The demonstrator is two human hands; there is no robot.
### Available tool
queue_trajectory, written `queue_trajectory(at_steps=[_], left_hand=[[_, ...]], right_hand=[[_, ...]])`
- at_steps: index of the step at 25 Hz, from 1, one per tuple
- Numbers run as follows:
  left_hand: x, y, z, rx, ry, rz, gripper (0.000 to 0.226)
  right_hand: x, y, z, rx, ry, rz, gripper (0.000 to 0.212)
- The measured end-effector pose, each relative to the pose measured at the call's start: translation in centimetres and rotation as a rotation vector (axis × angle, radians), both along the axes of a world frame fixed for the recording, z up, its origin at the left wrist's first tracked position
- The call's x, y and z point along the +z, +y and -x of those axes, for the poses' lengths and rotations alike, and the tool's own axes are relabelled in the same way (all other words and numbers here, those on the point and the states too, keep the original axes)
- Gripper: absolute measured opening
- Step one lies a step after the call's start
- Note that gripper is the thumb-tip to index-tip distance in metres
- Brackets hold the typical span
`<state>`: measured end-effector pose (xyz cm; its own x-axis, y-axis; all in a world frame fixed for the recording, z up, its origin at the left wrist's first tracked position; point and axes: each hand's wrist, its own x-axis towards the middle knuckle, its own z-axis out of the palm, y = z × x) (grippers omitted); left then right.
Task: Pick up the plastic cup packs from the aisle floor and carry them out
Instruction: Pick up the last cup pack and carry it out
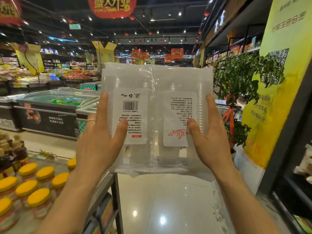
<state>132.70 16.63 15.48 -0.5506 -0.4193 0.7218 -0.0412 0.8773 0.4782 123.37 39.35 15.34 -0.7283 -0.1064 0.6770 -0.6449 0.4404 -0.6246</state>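
In the aisle: a supermarket walkway with a glossy pale floor [168,200], seen from the head of a person walking with both arms out in front.
Task thing: the plastic cup packs [157,78] are off the floor, held upright at chest height in the middle of the view.
Count of packs: two, side by side and touching, each clear-wrapped with one white label [130,115]. The left label has a barcode. The print reads upside down.
Left hand [99,137]: the thumb presses the front of the left pack and one finger lies straight up its outer edge. The other fingers are hidden behind, so the pack looks pinched.
Right hand [211,137]: a mirror of the left, thumb on the right label, fingers clamped on that pack's edge.
Step in hand: the pick-up looks done and this is the carrying-out.
Next move: likely steady walking forward with even pressure from both sides, since the slick wrap could let the two packs slide apart.
Jars [38,198]: eight yellow lids show on a shelf at lower left.
Chest freezers [50,105]: a row at left, well apart from the hands.
Potted plant [236,78]: one, at right, with a red ribbon.
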Motion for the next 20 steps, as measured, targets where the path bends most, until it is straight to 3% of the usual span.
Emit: queue_trajectory(at_steps=[7,20], left_hand=[[-2.0,-1.2,13.7,0.025,-0.026,0.01,0.076],[-1.5,0.6,48.1,0.129,-0.045,-0.02,0.076]], right_hand=[[-2.0,-1.6,14.3,0.043,-0.045,0.025,0.068],[-0.8,-1.0,50.6,0.127,-0.081,0.004,0.068]])
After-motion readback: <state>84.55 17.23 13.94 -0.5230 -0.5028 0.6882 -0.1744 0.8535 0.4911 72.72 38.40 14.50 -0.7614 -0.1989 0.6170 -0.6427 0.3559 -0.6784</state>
